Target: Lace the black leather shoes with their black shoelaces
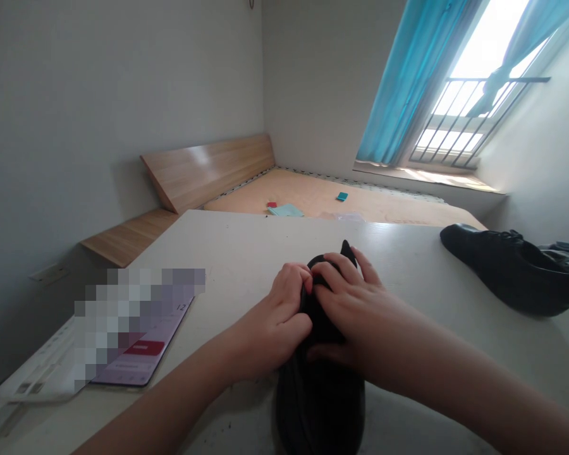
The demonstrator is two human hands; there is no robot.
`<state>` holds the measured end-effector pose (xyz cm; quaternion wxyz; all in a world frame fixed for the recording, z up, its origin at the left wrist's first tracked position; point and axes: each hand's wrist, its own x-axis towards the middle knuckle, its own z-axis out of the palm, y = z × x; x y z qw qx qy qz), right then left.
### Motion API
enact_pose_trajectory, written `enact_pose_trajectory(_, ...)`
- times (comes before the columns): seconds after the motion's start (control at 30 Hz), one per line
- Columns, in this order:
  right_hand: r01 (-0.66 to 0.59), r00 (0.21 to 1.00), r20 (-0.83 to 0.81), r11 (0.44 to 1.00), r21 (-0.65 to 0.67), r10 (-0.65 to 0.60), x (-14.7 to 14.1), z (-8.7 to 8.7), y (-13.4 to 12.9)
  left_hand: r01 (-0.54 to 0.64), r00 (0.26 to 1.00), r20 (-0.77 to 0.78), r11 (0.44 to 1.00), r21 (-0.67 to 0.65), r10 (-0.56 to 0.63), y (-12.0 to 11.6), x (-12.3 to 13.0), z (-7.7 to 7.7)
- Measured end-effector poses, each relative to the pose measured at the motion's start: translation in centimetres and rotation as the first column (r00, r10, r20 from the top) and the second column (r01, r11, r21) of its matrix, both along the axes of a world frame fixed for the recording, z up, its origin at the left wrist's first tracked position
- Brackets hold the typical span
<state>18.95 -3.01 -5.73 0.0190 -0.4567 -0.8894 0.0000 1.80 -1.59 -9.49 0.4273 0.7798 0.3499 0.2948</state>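
A black shoe [320, 411] lies on the white table in front of me, one end pointing toward me. My left hand [284, 322] is closed on the shoe's left edge, with its fingers curled in. Over the shoe's middle and far part rests my right hand [355, 309], its fingers wrapped round the upper. A dark pointed flap [348, 251] sticks up past the right fingers. The palms and fingers hide much of the shoe's opening. Another black lace-up shoe [507, 268] sits on the table at the right.
On the left of the white table [237, 246] lie a phone [146, 354] and a partly blurred-out white packet [42, 373]. Beyond the table is a bed [313, 189] with a wooden headboard [213, 170] and small items on it. A blue curtain [408, 88] hangs by the barred window.
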Motion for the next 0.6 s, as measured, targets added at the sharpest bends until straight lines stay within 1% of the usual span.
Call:
enact_pose_trajectory(0.1,0.074,0.996,0.047,0.997,-0.009,-0.073,-1.4,-0.8,0.3,-0.009,0.999,-0.034,1.000,0.028,0.010,-0.2,0.1,0.0)
enact_pose_trajectory(0.2,0.121,0.992,0.015,0.992,0.032,-0.122,-2.0,-1.5,0.7,-0.015,0.998,-0.067,0.999,0.042,0.018,-0.4,0.1,0.2)
enact_pose_trajectory(0.27,0.121,0.992,-0.034,0.992,0.022,-0.120,-1.6,-1.2,1.0,-0.020,0.997,-0.070,0.999,0.050,0.023,-0.5,0.1,0.2)
enact_pose_trajectory(0.3,0.095,0.993,-0.068,0.995,-0.007,-0.095,-1.0,-0.8,1.3,-0.021,0.997,-0.075,0.998,0.055,0.025,-0.5,0.1,0.2)
enact_pose_trajectory(0.37,0.002,0.988,-0.154,0.998,-0.070,-0.013,0.9,0.5,2.1,-0.037,0.995,-0.092,0.997,0.070,0.043,-0.6,0.2,0.2)
enact_pose_trajectory(0.43,-0.048,0.969,-0.242,0.999,-0.018,0.042,3.7,2.0,3.3,-0.074,0.990,-0.111,0.991,0.108,0.086,-0.6,0.3,0.2)
enact_pose_trajectory(0.47,-0.031,0.972,-0.232,0.999,0.031,0.037,5.3,2.7,3.9,-0.095,0.986,-0.125,0.986,0.138,0.113,-0.6,0.3,0.2)
enact_pose_trajectory(0.5,0.026,0.977,-0.215,0.996,0.086,-0.007,6.9,3.3,4.5,-0.117,0.980,-0.140,0.977,0.176,0.142,-0.5,0.3,0.3)
enact_pose_trajectory(0.57,0.181,0.975,-0.158,0.970,0.161,-0.156,9.9,4.3,5.5,-0.145,0.965,-0.178,0.958,0.248,0.193,-0.1,0.2,0.4)
enact_pose_trajectory(0.6,0.260,0.961,-0.137,0.953,0.158,-0.240,11.2,4.5,5.9,-0.161,0.957,-0.192,0.948,0.276,0.218,0.1,0.0,0.5)
